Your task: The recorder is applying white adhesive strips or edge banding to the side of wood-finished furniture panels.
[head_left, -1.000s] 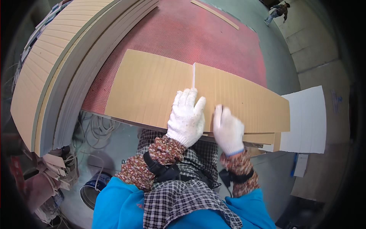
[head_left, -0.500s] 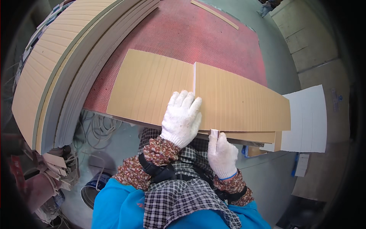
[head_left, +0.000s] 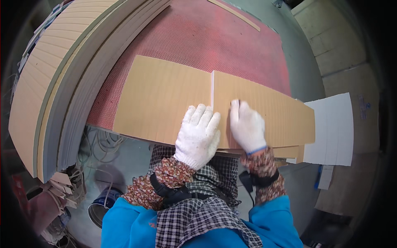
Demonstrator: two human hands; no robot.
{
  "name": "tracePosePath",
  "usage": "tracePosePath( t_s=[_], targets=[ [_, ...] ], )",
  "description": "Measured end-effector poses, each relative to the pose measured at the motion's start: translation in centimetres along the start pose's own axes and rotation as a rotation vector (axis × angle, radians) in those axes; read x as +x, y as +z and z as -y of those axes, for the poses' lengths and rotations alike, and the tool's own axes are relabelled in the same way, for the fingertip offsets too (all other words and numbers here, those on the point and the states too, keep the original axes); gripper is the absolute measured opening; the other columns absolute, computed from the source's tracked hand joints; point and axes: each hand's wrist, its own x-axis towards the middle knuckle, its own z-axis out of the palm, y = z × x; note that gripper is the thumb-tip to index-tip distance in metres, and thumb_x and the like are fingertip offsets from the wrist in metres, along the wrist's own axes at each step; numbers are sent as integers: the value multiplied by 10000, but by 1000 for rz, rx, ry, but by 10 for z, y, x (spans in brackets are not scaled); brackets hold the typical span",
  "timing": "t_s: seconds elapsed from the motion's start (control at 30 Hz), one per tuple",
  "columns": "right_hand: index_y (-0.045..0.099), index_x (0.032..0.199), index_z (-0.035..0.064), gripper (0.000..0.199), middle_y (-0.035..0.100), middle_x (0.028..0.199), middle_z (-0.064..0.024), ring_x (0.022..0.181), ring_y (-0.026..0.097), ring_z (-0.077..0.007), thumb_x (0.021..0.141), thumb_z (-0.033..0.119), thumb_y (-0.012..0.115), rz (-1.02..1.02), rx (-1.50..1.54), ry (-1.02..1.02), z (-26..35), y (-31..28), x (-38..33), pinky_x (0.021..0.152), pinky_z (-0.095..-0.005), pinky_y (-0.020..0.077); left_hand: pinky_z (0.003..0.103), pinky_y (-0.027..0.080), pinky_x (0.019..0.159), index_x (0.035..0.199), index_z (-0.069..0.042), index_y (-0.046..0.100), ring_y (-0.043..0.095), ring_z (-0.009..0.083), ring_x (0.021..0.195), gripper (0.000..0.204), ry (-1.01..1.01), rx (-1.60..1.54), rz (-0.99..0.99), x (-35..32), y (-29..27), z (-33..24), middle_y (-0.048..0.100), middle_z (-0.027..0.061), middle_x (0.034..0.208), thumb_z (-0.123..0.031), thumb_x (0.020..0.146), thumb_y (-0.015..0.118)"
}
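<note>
My left hand [head_left: 197,134], in a white knit glove, lies flat with fingers stretched out over a tan grooved panel [head_left: 161,91]. Its fingertips rest near the white edge strip [head_left: 212,84] where a second tan panel [head_left: 273,109] overlaps or abuts the first. My right hand [head_left: 247,126], gloved too and slightly blurred, is closed over the right-hand panel. Between its thumb and fingers is a small block-like piece, mostly hidden; only a dark sliver shows at the fingertips.
A tall stack of tan-faced grey boards [head_left: 78,66] stands at the left. Under the panels is a red meshed table top [head_left: 198,37], with a thin strip [head_left: 235,14] at its far side. White panels [head_left: 328,128] jut out right. A bucket [head_left: 101,206] and hoses are on the floor.
My right hand has moved from the panel's near edge to farther up on its surface, still closed on the small piece. The left hand stays flat, almost in place.
</note>
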Motion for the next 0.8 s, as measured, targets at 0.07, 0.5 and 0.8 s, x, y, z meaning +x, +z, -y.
tracePosePath(
  t_s=[0.07,0.5,0.8],
  targets=[
    [653,990,16,380,720,827,-280,780,731,-448,1078,336,467,-3,-8,3,-6,5,40,713,-557,586,531,400,1136,1219,20,622,563,395,1247,484,-11,0,23,-1,0,0,631,214,1231,-95,761,729],
    [684,1067,2,475,738,992,-301,961,727,-474,1087,374,389,5,-19,63,4,-6,108,884,-567,572,554,422,1124,1204,10,636,579,396,1247,442,-48,-21,-4,-3,-1,1,645,205,1246,-71,778,722],
    [620,895,53,314,645,596,-194,548,688,-378,1081,291,533,-103,-70,-14,19,-4,-58,510,-480,549,552,428,1118,1197,12,637,587,407,1227,418,-23,-48,-35,-5,1,3,648,205,1230,-70,794,713]
  ],
)
